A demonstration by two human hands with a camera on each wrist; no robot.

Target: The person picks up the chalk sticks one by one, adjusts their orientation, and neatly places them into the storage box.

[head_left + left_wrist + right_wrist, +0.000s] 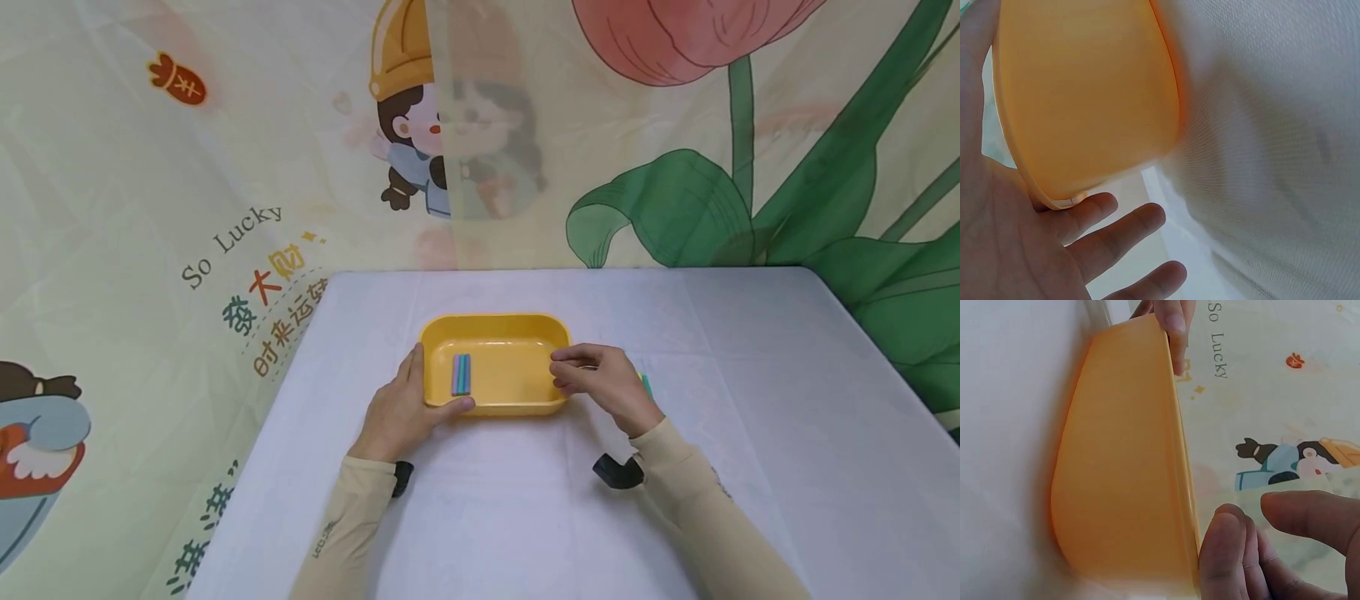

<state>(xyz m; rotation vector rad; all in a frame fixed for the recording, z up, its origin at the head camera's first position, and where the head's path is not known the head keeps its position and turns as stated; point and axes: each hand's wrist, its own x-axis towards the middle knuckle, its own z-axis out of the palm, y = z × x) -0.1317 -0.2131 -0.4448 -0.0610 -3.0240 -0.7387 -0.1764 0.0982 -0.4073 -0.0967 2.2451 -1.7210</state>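
A shallow yellow tray (517, 367) stands on the white table. My left hand (397, 410) grips its left end, the thumb along the near rim and the fingers around the far side of the corner. In the left wrist view, the tray's outer wall (1085, 94) lies between thumb and fingers. Inside, toward the left, a few slim sticks (461, 374), purple and blue, lie side by side. My right hand (603, 383) is at the tray's right rim, its fingers loosely bent. In the right wrist view, a gap shows between thumb (1300, 509) and fingers, with nothing held there.
Partly hidden behind my right hand, a green stick (647, 386) lies on the table right of the tray, with a bit of yellow beside it. The white tablecloth (510, 517) reaches back to a printed curtain (510, 233) along the table's far edge.
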